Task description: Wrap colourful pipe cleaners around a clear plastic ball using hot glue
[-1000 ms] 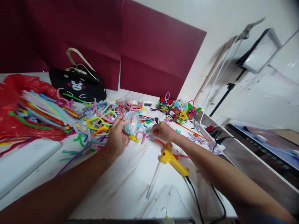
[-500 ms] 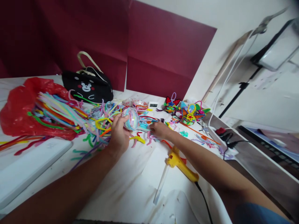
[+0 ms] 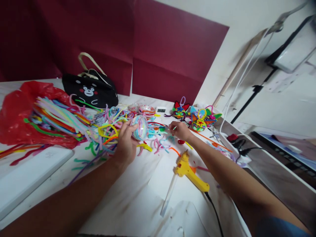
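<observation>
A round ball wrapped in pastel stripes (image 3: 140, 127) is held above the near middle of the tabletop (image 3: 118, 204), the left hand (image 3: 127, 141) pinching its left side between thumb and fingers. To its right, the right hand (image 3: 181, 130) has its fingers bent close together; whether that grip pinches anything cannot be told. Loose fuzzy stems (image 3: 160, 145) lie between and below the hands. Nearer the person rests a yellow glue gun (image 3: 194, 177); beyond the right hand stand two colourful eared ornaments (image 3: 180, 111), and a red plastic bag (image 3: 14, 118) lies far left.
</observation>
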### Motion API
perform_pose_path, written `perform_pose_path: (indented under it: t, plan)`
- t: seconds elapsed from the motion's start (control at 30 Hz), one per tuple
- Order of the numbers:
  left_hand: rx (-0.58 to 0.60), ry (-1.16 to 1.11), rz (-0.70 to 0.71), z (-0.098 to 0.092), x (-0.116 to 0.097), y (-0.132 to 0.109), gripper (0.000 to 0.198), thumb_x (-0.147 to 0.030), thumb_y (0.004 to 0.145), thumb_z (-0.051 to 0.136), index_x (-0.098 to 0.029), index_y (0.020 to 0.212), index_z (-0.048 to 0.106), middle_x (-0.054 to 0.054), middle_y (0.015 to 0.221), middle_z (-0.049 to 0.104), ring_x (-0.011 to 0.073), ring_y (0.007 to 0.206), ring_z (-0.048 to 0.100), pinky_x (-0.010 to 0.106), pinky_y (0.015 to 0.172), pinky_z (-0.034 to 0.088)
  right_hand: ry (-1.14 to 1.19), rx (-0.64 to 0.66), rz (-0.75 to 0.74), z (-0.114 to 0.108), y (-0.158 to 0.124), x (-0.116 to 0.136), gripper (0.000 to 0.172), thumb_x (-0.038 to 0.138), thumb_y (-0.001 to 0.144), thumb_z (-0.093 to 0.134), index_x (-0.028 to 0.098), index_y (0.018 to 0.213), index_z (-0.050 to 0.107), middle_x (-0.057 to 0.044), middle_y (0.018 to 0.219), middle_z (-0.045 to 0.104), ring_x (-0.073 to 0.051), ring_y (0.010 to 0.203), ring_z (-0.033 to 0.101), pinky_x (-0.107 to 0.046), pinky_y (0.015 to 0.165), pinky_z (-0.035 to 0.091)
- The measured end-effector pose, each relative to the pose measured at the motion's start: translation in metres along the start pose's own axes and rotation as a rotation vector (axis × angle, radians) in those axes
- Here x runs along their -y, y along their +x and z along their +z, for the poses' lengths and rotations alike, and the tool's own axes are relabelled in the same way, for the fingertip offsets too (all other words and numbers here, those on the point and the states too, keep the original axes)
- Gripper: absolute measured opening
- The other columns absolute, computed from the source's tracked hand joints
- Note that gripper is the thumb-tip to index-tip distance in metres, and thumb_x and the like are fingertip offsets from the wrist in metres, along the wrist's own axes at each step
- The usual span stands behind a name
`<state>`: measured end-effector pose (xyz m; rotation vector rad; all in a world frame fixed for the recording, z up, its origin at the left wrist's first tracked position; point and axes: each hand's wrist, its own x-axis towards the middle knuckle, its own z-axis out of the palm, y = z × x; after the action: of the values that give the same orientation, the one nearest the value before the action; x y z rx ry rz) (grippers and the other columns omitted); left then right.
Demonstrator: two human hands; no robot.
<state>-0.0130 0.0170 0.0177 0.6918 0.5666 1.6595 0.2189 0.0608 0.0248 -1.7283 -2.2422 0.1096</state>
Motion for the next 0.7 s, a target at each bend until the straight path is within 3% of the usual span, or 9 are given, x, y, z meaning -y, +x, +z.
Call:
perform_pose_path:
  t: [0.17, 0.3, 0.4, 0.5, 0.6, 0.7]
  plan:
    - [0.068, 0.091, -0.049, 0.000, 0.002, -0.006, 0.036, -0.026, 0.061, 0.070, -0.020, 0.095, 0.061, -0.002, 0.083, 0.064, 0.0133, 0.071, 0.059, 0.021, 0.057, 0.047, 0.065, 0.121, -0.146, 0.011, -0.004, 0.008, 0.025, -0.001, 0.073, 0.060, 0.016, 0.085, 0.073, -0.003, 0.088, 0.074, -0.013, 0.077, 0.065, -0.020, 0.072, 0.044]
    - [0.058, 0.101, -0.073, 0.001, 0.003, -0.009, 0.038, -0.026, 0.060, 0.072, -0.020, 0.095, 0.060, -0.003, 0.079, 0.064, 0.0126, 0.070, 0.058, 0.021, 0.060, 0.046, 0.112, 0.164, -0.162, 0.022, -0.002, 0.013, 0.015, 0.002, 0.069, 0.064, 0.015, 0.071, 0.071, -0.005, 0.080, 0.073, -0.017, 0.076, 0.063, -0.023, 0.069, 0.042]
    - [0.059, 0.111, -0.083, 0.001, 0.002, -0.009, 0.040, -0.027, 0.059, 0.072, -0.020, 0.097, 0.060, -0.004, 0.078, 0.063, 0.0124, 0.068, 0.057, 0.021, 0.059, 0.045, 0.192, 0.120, -0.122, 0.023, 0.001, 0.011, 0.014, 0.002, 0.069, 0.061, 0.015, 0.065, 0.065, -0.004, 0.072, 0.069, -0.016, 0.070, 0.060, -0.024, 0.068, 0.041]
    - [0.059, 0.104, -0.082, 0.001, 0.002, -0.009, 0.039, -0.027, 0.058, 0.072, -0.020, 0.095, 0.060, -0.004, 0.077, 0.062, 0.0125, 0.069, 0.057, 0.021, 0.059, 0.046, 0.323, 0.039, -0.058, 0.017, 0.004, 0.003, 0.013, 0.005, 0.072, 0.057, 0.017, 0.071, 0.060, 0.000, 0.065, 0.064, -0.013, 0.062, 0.058, -0.023, 0.063, 0.043]
    - [0.074, 0.091, -0.087, 0.001, 0.002, -0.009, 0.038, -0.026, 0.058, 0.072, -0.019, 0.094, 0.061, -0.004, 0.077, 0.062, 0.0119, 0.069, 0.057, 0.020, 0.059, 0.046, 0.480, -0.045, 0.025, 0.009, 0.004, -0.005, 0.007, 0.016, 0.081, 0.053, 0.019, 0.074, 0.052, 0.002, 0.060, 0.060, -0.012, 0.053, 0.058, -0.022, 0.055, 0.045]
    - [0.080, 0.080, -0.085, 0.001, 0.003, -0.009, 0.037, -0.026, 0.059, 0.073, -0.019, 0.093, 0.062, -0.003, 0.079, 0.063, 0.0112, 0.066, 0.056, 0.019, 0.056, 0.046, 0.612, -0.112, 0.081, 0.001, 0.000, -0.008, 0.016, 0.032, 0.085, 0.053, 0.021, 0.075, 0.046, 0.001, 0.060, 0.062, -0.013, 0.051, 0.061, -0.022, 0.048, 0.046]
